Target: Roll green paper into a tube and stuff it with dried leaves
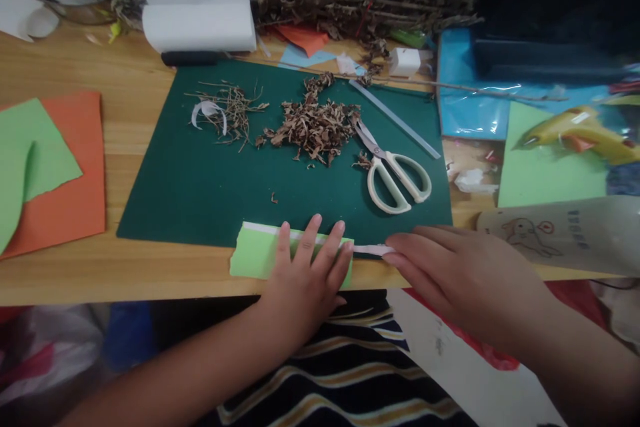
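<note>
Hands press green paper, pinch white strip

Reaches in from the lower left with the bare left forearm, left hand laid palm down, fingers fanned forward, thumb out sideways. Reaches in from the lower right with the bare right forearm, right hand turned inward, fingers together, thumb and fingertips pinched.

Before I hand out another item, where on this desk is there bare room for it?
Bare room: the green mat's lower left, below the twigs, and the wood between the orange sheet and the mat. Crowded: the mat's middle and right, with leaf pile, scissors and pale strip, and around the left hand and right hand.
</note>
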### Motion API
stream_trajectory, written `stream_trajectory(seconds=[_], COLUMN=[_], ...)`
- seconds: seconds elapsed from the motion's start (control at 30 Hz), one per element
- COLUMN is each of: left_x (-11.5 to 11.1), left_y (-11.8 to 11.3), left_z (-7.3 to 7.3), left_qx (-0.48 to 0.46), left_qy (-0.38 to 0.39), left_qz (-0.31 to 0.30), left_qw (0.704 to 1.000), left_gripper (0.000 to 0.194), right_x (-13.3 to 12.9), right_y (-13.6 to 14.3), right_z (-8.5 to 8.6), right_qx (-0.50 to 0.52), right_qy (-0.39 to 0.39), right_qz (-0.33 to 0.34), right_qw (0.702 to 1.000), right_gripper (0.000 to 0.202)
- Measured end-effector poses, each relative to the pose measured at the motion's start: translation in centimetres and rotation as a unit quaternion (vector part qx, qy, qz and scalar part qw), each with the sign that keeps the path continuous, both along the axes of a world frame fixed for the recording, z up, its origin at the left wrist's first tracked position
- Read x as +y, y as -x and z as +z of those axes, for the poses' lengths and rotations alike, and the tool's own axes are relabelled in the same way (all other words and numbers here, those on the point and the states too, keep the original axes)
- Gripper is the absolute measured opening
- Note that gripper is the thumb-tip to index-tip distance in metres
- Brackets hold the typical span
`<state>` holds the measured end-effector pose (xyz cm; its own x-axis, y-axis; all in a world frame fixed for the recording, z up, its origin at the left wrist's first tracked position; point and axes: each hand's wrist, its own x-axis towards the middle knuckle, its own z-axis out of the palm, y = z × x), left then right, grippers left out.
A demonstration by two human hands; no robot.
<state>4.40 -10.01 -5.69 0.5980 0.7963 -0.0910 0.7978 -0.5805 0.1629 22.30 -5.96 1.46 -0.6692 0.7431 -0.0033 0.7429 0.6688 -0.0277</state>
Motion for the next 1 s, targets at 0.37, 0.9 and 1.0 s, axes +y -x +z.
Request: stream_trajectory(seconds=[0.37,0.9,1.0], left_x=[0.1,1.2,3.1], left_y=[1.5,2.3,2.5], left_z=[0.4,1.8,3.6], left_qx=[-0.005,-0.075,-0.099], left_qy=[-0.025,-0.030,0.008], left_qz=[0.085,0.010,0.016], left_qw=[0.996,0.997,0.995], left_gripper=[0.066,0.041,0.036], right_x=[0.4,1.8,2.1], right_y=[0.2,0.8,0.7], right_z=[0.0,-0.2,-0.1], right_qx=[0.039,0.008,0.000], right_qy=[-0.029,-0.002,0.011], right_qz=[0.018,0.033,0.057], right_qw=[0.999,0.999,0.998], right_gripper=[0.037,0.040,0.040])
